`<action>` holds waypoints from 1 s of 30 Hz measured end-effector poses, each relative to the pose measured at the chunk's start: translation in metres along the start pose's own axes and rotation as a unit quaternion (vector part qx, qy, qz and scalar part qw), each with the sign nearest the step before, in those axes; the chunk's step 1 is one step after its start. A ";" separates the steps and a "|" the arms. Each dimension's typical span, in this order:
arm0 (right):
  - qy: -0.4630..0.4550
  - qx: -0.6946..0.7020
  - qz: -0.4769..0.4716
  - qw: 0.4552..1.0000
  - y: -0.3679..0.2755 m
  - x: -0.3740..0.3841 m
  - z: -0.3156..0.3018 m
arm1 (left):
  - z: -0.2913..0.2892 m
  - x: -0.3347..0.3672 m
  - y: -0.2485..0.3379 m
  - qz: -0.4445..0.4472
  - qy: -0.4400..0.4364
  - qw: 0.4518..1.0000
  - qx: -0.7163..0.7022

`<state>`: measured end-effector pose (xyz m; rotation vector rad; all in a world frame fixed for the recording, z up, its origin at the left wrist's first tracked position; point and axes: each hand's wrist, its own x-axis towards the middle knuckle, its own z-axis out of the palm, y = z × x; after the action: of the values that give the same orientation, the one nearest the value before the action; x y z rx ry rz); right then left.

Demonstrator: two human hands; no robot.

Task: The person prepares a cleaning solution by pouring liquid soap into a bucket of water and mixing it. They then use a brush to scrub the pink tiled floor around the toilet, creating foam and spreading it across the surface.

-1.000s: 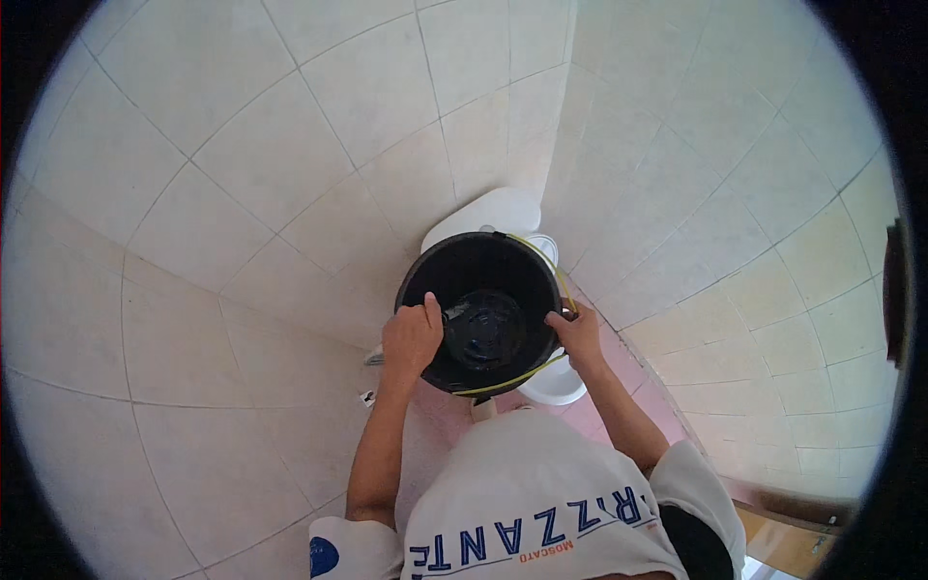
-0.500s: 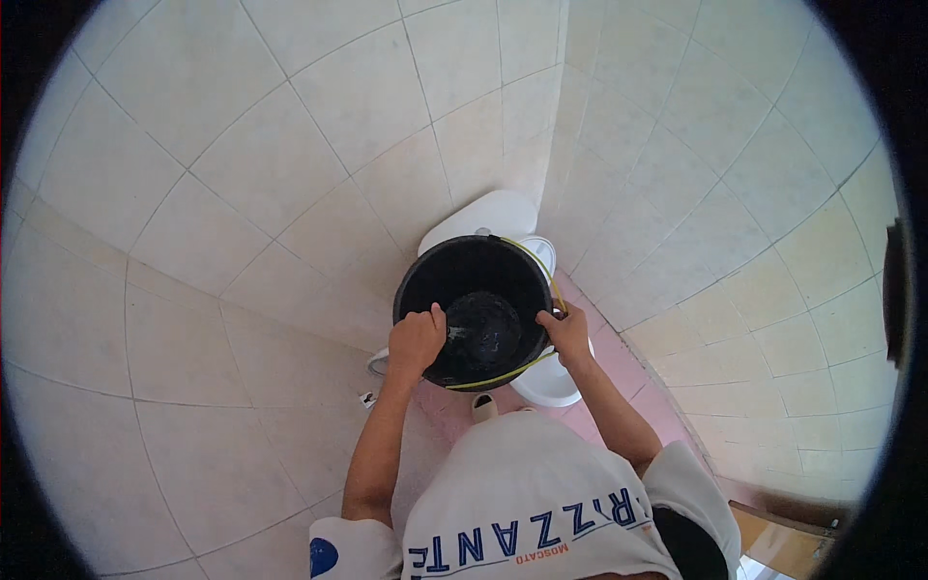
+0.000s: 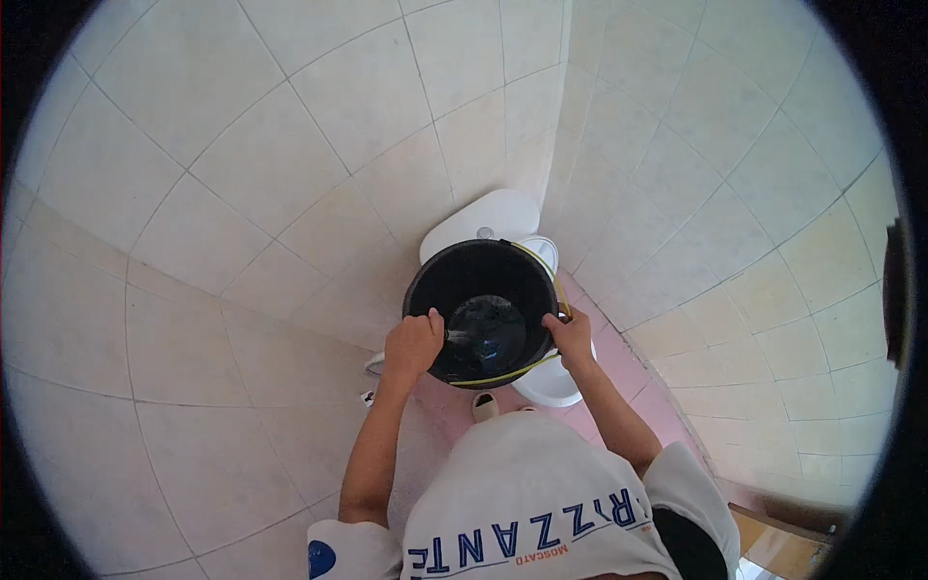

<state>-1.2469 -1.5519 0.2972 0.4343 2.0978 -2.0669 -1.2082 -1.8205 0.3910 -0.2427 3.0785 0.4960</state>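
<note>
A black bucket (image 3: 480, 261) with a thin yellow handle (image 3: 507, 373) is held out in front of me, and a little water (image 3: 491, 333) lies in its bottom. My right hand (image 3: 570, 338) grips the bucket's right rim, thumb on the inside. At the left rim, my left hand (image 3: 414, 343) is closed around a water sprayer mostly hidden by the fingers. From it a short jet of water (image 3: 456, 336) shoots into the bucket. A white loop (image 3: 375, 363), perhaps a hose, shows beside the left wrist.
Behind the bucket stands a white toilet cistern (image 3: 493, 213) in the wall corner. A white basin (image 3: 549, 385) is partly hidden under my right hand, on the pink tiled floor (image 3: 619, 372). Beige tiled walls (image 3: 319, 222) enclose both sides. A wooden piece (image 3: 778, 541) is at lower right.
The bucket has shifted slightly to the right and tilted a little, with my right hand still on its rim. Water keeps running from my left hand, and the pool looks slightly wider.
</note>
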 end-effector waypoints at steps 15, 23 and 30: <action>0.020 0.024 -0.006 0.999 0.003 -0.004 0.002 | 0.025 -0.011 -0.005 0.035 -0.022 0.999 -0.018; 0.026 -0.008 -0.005 1.000 0.012 -0.007 -0.002 | 0.030 -0.014 -0.003 0.044 -0.006 0.998 -0.034; 0.035 -0.030 -0.017 0.999 0.038 0.001 -0.008 | 0.046 -0.017 0.000 0.044 -0.024 0.998 -0.037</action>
<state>-1.2347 -1.5437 0.2611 0.4715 2.2169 -2.0290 -1.1919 -1.8039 0.3479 -0.0934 3.0378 0.6107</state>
